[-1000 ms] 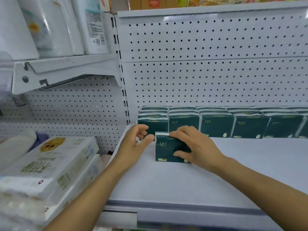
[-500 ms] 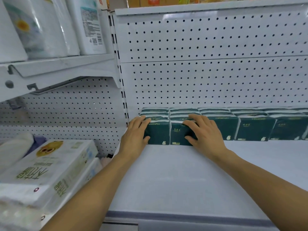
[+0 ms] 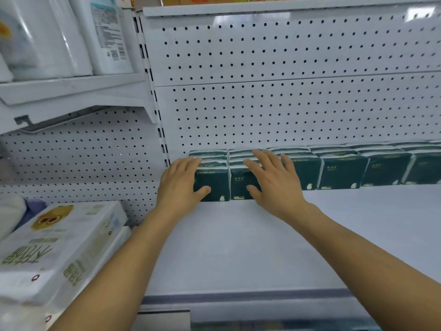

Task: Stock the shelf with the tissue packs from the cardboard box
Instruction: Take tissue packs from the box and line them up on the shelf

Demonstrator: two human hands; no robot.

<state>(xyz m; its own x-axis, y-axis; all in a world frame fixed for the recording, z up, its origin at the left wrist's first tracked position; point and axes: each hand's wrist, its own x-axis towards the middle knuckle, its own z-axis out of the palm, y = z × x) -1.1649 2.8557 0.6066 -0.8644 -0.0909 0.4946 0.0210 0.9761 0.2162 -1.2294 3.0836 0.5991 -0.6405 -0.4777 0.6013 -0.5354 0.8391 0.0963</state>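
Observation:
A row of dark green tissue packs (image 3: 341, 172) stands at the back of the white shelf (image 3: 238, 247), against the pegboard. My left hand (image 3: 181, 185) lies against the left side of the leftmost tissue pack (image 3: 214, 185), thumb on its front. My right hand (image 3: 274, 180) rests with straight fingers over the second tissue pack (image 3: 238, 185), thumb against its front face. No cardboard box is in view.
White multipacks of tissue (image 3: 57, 247) are stacked at the lower left on the neighbouring shelf. Wrapped paper rolls (image 3: 71, 34) stand on the upper left shelf (image 3: 71, 91). Another shelf edge (image 3: 286, 8) runs overhead. The shelf's front lip (image 3: 238, 304) is near me.
My right hand slid the green pack from mid-shelf back into the row. Both hands now press flat on the two leftmost packs. The view has moved closer.

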